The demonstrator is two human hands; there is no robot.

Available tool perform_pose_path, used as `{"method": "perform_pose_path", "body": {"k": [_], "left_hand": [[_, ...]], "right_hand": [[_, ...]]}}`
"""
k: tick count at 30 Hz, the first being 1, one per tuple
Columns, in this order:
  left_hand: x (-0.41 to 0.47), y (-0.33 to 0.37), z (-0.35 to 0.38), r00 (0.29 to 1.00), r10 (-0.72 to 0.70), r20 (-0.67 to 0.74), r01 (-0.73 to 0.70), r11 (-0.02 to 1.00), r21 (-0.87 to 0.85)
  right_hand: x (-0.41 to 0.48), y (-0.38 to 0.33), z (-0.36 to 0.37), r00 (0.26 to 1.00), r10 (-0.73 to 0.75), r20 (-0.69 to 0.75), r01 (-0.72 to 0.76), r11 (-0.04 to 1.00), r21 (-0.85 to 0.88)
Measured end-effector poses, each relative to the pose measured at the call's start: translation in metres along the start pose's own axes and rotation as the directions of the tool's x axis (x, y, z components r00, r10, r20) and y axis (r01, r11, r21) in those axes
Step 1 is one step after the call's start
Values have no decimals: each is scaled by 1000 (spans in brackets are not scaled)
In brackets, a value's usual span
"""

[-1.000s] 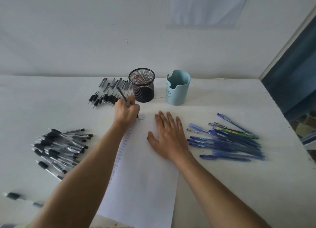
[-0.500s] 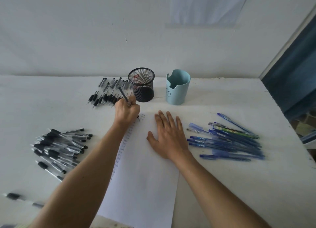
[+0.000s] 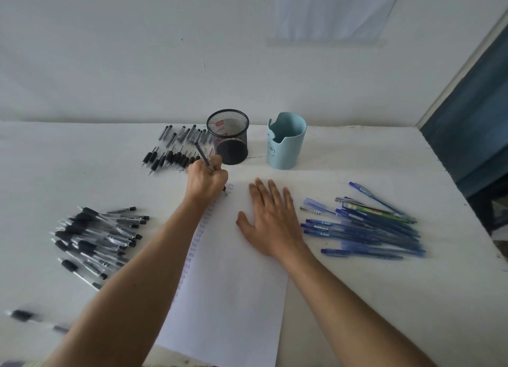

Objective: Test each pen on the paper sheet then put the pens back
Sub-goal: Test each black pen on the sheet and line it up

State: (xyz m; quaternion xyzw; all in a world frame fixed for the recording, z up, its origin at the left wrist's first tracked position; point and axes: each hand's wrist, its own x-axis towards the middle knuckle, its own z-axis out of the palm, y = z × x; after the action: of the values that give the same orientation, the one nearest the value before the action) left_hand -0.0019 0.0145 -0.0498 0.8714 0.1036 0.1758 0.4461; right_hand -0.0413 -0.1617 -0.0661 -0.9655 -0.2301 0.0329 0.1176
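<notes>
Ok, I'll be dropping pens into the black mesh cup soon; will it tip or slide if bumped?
The black mesh cup is thin wire and looks empty, so it is probably light and easily shoved. It is about as wide as tall, so likelier to slide than tip.

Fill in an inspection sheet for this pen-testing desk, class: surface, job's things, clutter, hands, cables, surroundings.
Surface: white table.
Job's things: paper sheet, test marks down its left edge; black pen heap at left; black pen row at the back; blue pens heaped right; mesh cup and blue holder, no pens showing inside.
Clutter: one blurred stray pen, front left.
Hands: left hand grips a pen, tip on the sheet; right hand flat on the sheet.
Cables: nothing seen.
Surroundings: white wall, pale sheet hung on it; dark blue panel at right.
</notes>
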Motion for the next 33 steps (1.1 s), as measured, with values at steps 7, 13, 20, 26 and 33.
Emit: {"method": "perform_pose_path", "body": {"k": [7,13,20,26,33], "left_hand": [[0,-1,0,1000,11,2,-11,1000,21],[-2,6,0,999,38,5,-38,999,32],[-4,5,-3,997,-34,-68,30,998,-51],[-2,12,-11,882,-332,-335,212,914,-347],[-15,2,-35,950,-277,-142,212,910,-356]], "right_hand": [[0,0,0,1000,4,-6,-4,1000,3],[0,0,0,1000,0,-16,0,1000,-2],[0,0,-1,1000,4,-5,-4,1000,-3],[-2,0,-4,1000,2,8,-2,1000,8],[-4,-2,-7,1000,8,26,-8,1000,17]]}}
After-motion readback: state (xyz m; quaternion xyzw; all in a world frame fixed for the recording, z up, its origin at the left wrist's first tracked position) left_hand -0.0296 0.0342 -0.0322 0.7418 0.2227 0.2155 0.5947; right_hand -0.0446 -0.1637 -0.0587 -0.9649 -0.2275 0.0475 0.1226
